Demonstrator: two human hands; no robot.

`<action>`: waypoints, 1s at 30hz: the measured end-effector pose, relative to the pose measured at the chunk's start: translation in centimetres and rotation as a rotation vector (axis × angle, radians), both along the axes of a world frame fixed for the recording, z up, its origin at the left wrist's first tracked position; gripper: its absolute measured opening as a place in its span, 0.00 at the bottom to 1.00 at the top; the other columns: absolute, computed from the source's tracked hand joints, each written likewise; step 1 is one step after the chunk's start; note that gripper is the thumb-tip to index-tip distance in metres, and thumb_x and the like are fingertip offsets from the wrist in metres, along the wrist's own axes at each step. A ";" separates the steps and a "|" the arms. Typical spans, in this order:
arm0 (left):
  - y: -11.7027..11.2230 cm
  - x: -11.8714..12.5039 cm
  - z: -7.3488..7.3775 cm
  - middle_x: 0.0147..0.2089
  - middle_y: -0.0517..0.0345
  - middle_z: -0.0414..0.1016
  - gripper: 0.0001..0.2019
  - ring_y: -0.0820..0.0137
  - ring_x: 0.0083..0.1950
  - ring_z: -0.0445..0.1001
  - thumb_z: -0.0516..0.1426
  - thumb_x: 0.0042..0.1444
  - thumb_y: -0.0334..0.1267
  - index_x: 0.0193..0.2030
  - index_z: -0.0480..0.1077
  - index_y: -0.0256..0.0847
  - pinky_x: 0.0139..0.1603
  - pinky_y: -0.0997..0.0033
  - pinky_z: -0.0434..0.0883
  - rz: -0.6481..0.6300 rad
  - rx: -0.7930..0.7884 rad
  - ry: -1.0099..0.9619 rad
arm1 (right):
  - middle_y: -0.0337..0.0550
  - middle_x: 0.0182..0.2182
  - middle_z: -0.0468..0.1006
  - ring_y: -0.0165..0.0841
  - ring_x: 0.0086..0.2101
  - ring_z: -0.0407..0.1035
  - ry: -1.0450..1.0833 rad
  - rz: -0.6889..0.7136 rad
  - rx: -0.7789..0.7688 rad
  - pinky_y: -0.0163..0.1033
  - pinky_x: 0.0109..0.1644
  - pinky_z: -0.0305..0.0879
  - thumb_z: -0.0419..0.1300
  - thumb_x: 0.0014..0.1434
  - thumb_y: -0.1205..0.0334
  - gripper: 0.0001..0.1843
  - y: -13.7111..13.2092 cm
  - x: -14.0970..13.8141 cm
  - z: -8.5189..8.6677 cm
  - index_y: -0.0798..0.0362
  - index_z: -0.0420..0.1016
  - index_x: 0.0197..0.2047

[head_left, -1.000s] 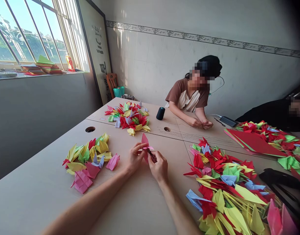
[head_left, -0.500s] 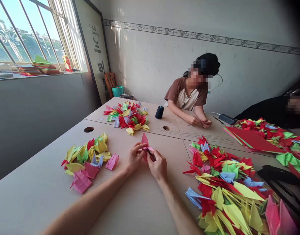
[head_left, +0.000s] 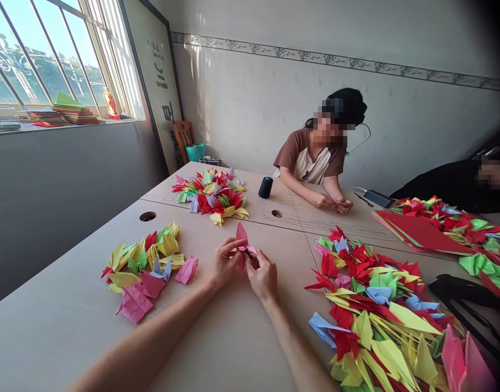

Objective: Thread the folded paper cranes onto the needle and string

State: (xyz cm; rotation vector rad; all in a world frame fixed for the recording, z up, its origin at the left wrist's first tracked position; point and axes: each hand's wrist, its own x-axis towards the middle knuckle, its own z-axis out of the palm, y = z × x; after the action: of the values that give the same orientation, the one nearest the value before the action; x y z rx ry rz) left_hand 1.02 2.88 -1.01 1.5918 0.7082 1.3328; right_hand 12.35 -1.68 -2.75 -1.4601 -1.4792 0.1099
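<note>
Above the table (head_left: 78, 326), my left hand (head_left: 226, 262) pinches a pink folded paper crane (head_left: 241, 233) by its side, one pointed wing standing up. My right hand (head_left: 263, 276) is closed round a small dark slim tool (head_left: 253, 258) whose tip meets the crane's middle; its kind is too small to make out. To the left lies a small heap of yellow, green, red and pink paper cranes (head_left: 147, 253), with a single pink crane (head_left: 186, 270) beside it. A much larger heap of coloured cranes (head_left: 380, 310) spreads close to my right forearm.
Across the table a person (head_left: 310, 158) bends over their own joined hands. A dark thread spool (head_left: 265, 187) stands near another crane heap (head_left: 211, 193). Loose threads (head_left: 347, 230) stretch over the tabletop. Red paper sheets (head_left: 423, 231) and a black strap (head_left: 462, 296) lie at right.
</note>
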 end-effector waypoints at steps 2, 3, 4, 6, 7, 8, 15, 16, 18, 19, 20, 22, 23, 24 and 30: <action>0.0 0.0 -0.1 0.41 0.54 0.70 0.14 0.72 0.36 0.72 0.53 0.51 0.30 0.43 0.76 0.41 0.32 0.77 0.72 -0.002 0.003 0.006 | 0.43 0.27 0.78 0.33 0.27 0.72 -0.005 -0.006 0.013 0.34 0.32 0.67 0.53 0.60 0.57 0.11 0.0 0.0 0.0 0.51 0.74 0.37; 0.0 0.0 -0.1 0.41 0.54 0.70 0.14 0.72 0.37 0.72 0.53 0.51 0.30 0.43 0.75 0.40 0.32 0.77 0.73 -0.004 0.003 0.009 | 0.43 0.26 0.78 0.33 0.26 0.72 -0.007 -0.008 0.020 0.34 0.31 0.67 0.53 0.60 0.57 0.11 0.0 0.0 0.0 0.51 0.74 0.37; 0.0 0.0 -0.1 0.41 0.54 0.70 0.15 0.72 0.37 0.72 0.53 0.51 0.30 0.43 0.75 0.40 0.32 0.77 0.73 -0.004 0.004 0.012 | 0.43 0.26 0.78 0.33 0.26 0.72 -0.006 -0.010 0.026 0.34 0.31 0.66 0.53 0.60 0.56 0.11 0.0 0.0 0.0 0.51 0.74 0.37; 0.0 0.0 -0.2 0.41 0.54 0.70 0.15 0.71 0.37 0.72 0.52 0.51 0.29 0.43 0.75 0.40 0.32 0.77 0.73 -0.002 0.009 0.015 | 0.43 0.26 0.78 0.33 0.25 0.72 0.002 -0.011 0.035 0.34 0.30 0.66 0.53 0.60 0.56 0.11 0.1 0.0 -0.1 0.51 0.74 0.37; 0.1 0.0 -0.2 0.41 0.54 0.70 0.15 0.71 0.37 0.72 0.52 0.51 0.28 0.43 0.75 0.40 0.32 0.77 0.73 0.000 0.012 0.017 | 0.43 0.26 0.78 0.33 0.25 0.72 0.008 -0.008 0.038 0.34 0.30 0.66 0.53 0.60 0.56 0.11 0.1 0.0 -0.1 0.51 0.74 0.36; 0.1 0.0 -0.3 0.41 0.54 0.70 0.15 0.72 0.36 0.72 0.52 0.51 0.28 0.43 0.75 0.40 0.32 0.77 0.72 0.003 0.016 0.019 | 0.43 0.26 0.78 0.32 0.25 0.72 0.018 -0.004 0.040 0.34 0.29 0.66 0.53 0.60 0.56 0.11 0.1 0.0 -0.1 0.51 0.74 0.36; 0.1 -0.1 -0.1 0.37 0.54 0.71 0.12 0.71 0.36 0.70 0.51 0.54 0.32 0.38 0.75 0.38 0.33 0.75 0.71 0.062 -0.026 -0.043 | 0.40 0.24 0.75 0.29 0.23 0.68 0.194 0.019 0.093 0.32 0.28 0.65 0.55 0.59 0.55 0.11 -0.2 -0.1 0.0 0.54 0.70 0.33; 0.1 -0.2 0.0 0.35 0.55 0.71 0.12 0.71 0.35 0.70 0.50 0.53 0.31 0.37 0.75 0.38 0.34 0.74 0.71 0.056 -0.057 -0.069 | 0.40 0.24 0.75 0.29 0.23 0.68 0.227 0.002 0.108 0.32 0.28 0.65 0.55 0.59 0.55 0.11 -0.3 -0.1 0.0 0.54 0.69 0.34; 0.0 -0.3 0.2 0.34 0.55 0.71 0.12 0.71 0.35 0.70 0.49 0.52 0.30 0.37 0.74 0.37 0.35 0.71 0.72 0.010 -0.130 -0.117 | 0.41 0.25 0.75 0.29 0.23 0.68 0.293 -0.026 0.127 0.33 0.29 0.65 0.55 0.58 0.54 0.12 -0.3 -0.1 -0.1 0.55 0.69 0.35; -0.1 -0.3 0.3 0.35 0.55 0.72 0.12 0.70 0.35 0.71 0.50 0.51 0.30 0.38 0.74 0.37 0.35 0.70 0.73 -0.015 -0.161 -0.136 | 0.41 0.25 0.75 0.29 0.23 0.69 0.329 -0.033 0.131 0.33 0.29 0.66 0.55 0.58 0.54 0.12 -0.3 -0.1 -0.1 0.55 0.69 0.36; -0.1 -0.3 0.4 0.36 0.55 0.72 0.12 0.69 0.37 0.71 0.52 0.50 0.30 0.40 0.73 0.37 0.36 0.69 0.73 -0.031 -0.185 -0.150 | 0.40 0.24 0.75 0.29 0.23 0.69 0.366 -0.038 0.134 0.33 0.28 0.66 0.55 0.58 0.53 0.12 -0.3 -0.1 -0.1 0.55 0.68 0.36; 0.1 -0.3 0.4 0.39 0.53 0.74 0.12 0.66 0.39 0.72 0.55 0.50 0.33 0.41 0.73 0.37 0.37 0.69 0.73 -0.038 -0.220 -0.160 | 0.39 0.23 0.75 0.29 0.22 0.69 0.428 -0.043 0.140 0.33 0.27 0.66 0.55 0.59 0.53 0.13 -0.2 -0.2 -0.1 0.55 0.68 0.37; 0.2 -0.3 0.3 0.39 0.52 0.74 0.11 0.66 0.39 0.73 0.56 0.50 0.35 0.41 0.73 0.37 0.36 0.69 0.73 -0.028 -0.234 -0.156 | 0.39 0.23 0.75 0.29 0.22 0.69 0.442 -0.046 0.143 0.33 0.27 0.66 0.55 0.58 0.53 0.13 -0.1 -0.2 -0.1 0.55 0.68 0.37; 0.3 -0.3 0.2 0.38 0.52 0.75 0.11 0.67 0.37 0.73 0.57 0.51 0.38 0.40 0.73 0.36 0.34 0.71 0.72 -0.010 -0.244 -0.146 | 0.39 0.23 0.75 0.29 0.22 0.69 0.442 -0.049 0.142 0.33 0.27 0.66 0.55 0.58 0.53 0.13 -0.1 -0.2 -0.1 0.55 0.68 0.37; 0.9 -0.7 0.1 0.21 0.61 0.68 0.13 0.77 0.22 0.65 0.59 0.50 0.46 0.29 0.74 0.36 0.23 0.78 0.62 0.076 -0.298 -0.142 | 0.40 0.23 0.73 0.28 0.23 0.66 0.267 -0.023 0.082 0.32 0.28 0.64 0.55 0.58 0.53 0.12 -0.1 -0.2 -0.2 0.55 0.69 0.35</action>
State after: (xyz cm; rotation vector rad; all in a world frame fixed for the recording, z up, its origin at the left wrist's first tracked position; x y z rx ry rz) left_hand 0.36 3.82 -0.90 1.2324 0.8436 1.3120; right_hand 12.16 -1.78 -2.92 -1.3396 -1.2366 0.2195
